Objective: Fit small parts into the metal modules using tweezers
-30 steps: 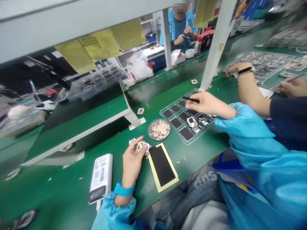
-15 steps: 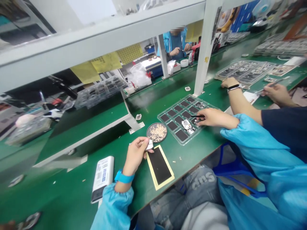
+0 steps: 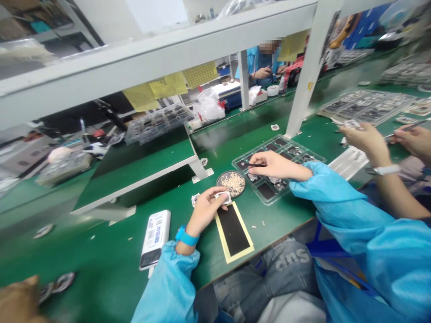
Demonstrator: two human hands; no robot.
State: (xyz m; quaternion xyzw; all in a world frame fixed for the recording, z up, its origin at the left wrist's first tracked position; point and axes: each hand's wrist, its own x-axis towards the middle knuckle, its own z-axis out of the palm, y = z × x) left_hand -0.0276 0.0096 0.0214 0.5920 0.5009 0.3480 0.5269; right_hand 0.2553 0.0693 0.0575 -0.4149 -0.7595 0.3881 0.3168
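Note:
My left hand (image 3: 206, 210), with a blue band at the wrist, is closed on a small white-and-silver part (image 3: 223, 197). It hovers at the top end of a black sheet with a yellow border (image 3: 251, 248). My right hand (image 3: 275, 166) grips thin black tweezers (image 3: 253, 165) whose tip points left, over the near-left part of a clear compartment tray (image 3: 268, 201). Dark squares and several silver parts lie in the tray, partly hidden by my right hand. Between my hands sits a round dark dish (image 3: 218, 181) of tiny beige pieces (image 3: 233, 183).
A white box-like device (image 3: 155, 237) lies left of my left arm. A raised green shelf (image 3: 141, 168) and a white post (image 3: 311, 76) stand behind. At right a co-worker's hands (image 3: 368, 141) work near another tray (image 3: 367, 105). Another person's hand (image 3: 20, 298) is at lower left.
My right hand with the tweezers has moved left across the tray toward the dish. The co-worker's hand at right has lifted with a part. The view has shifted slightly.

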